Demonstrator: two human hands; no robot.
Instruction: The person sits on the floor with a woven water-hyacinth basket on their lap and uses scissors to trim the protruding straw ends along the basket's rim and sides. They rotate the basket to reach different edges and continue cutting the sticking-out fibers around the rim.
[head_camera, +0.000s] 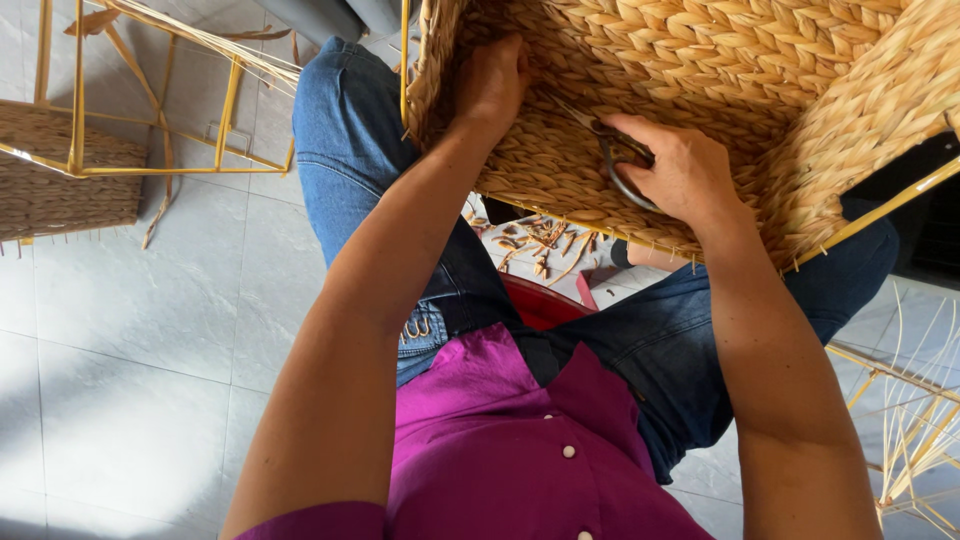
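Basket (700, 70) of braided straw-coloured fibre; right hand (675, 170) grips scissors (615, 160).

The woven basket (700, 90) runs off the top and right edges, so its full shape cannot be told. The scissors (620, 165) are mostly covered by the right hand (680, 175); only one loop handle and a bit of the blades show. The left hand (492, 85) has its fingertips tucked against the weave, hidden. A yellow wire frame (150, 120) at upper left is cut by the edge. The red seat (540, 305) shows only between the legs, and the scraps (540, 245) on the floor are too small to tell apart
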